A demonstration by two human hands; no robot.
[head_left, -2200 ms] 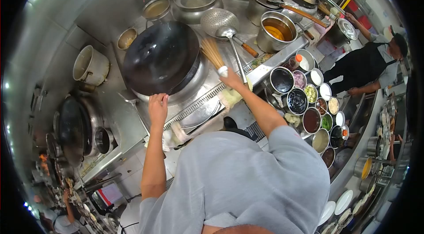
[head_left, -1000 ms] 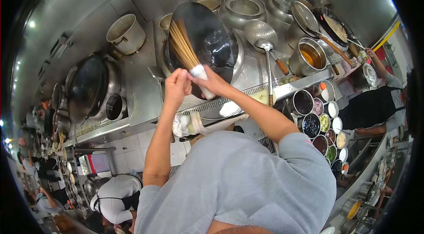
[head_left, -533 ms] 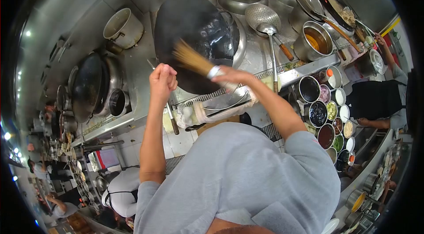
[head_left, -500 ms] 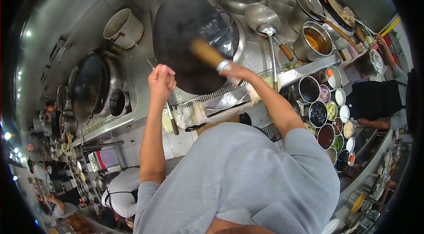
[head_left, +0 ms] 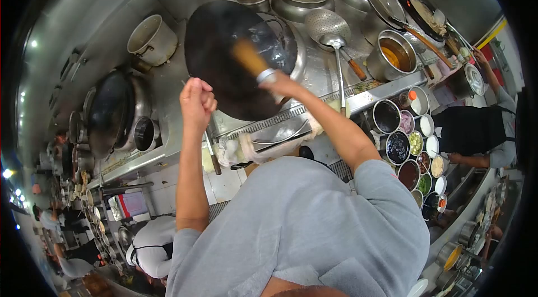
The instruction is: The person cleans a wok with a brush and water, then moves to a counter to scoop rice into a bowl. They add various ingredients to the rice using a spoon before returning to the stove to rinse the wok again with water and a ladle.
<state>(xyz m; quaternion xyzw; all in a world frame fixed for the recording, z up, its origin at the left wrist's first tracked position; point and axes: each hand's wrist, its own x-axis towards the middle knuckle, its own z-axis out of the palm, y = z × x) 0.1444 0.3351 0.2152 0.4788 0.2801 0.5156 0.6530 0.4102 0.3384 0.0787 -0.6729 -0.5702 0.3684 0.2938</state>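
Observation:
My right hand is closed around a bamboo wok brush with a metal band. The bristle end is smeared by motion over a large black wok, which is tilted on the stove with a wet, shiny patch inside. My left hand makes a fist beside the wok's lower left side; whatever it grips is hidden. Behind that fist runs a thin metal tool with a wooden handle, its end hanging over the stove's front edge. A pale cloth lies along a bar at the front.
Right of the wok are a perforated strainer, a ladle and a pot of amber liquid. Seasoning bowls fill the right side. A dented pot and another wok stand left. Co-workers are nearby, one in a black apron.
My right hand and the brush have shifted left and slightly down across the wok. My left hand stays in a fist beside it. The whole view has moved a little.

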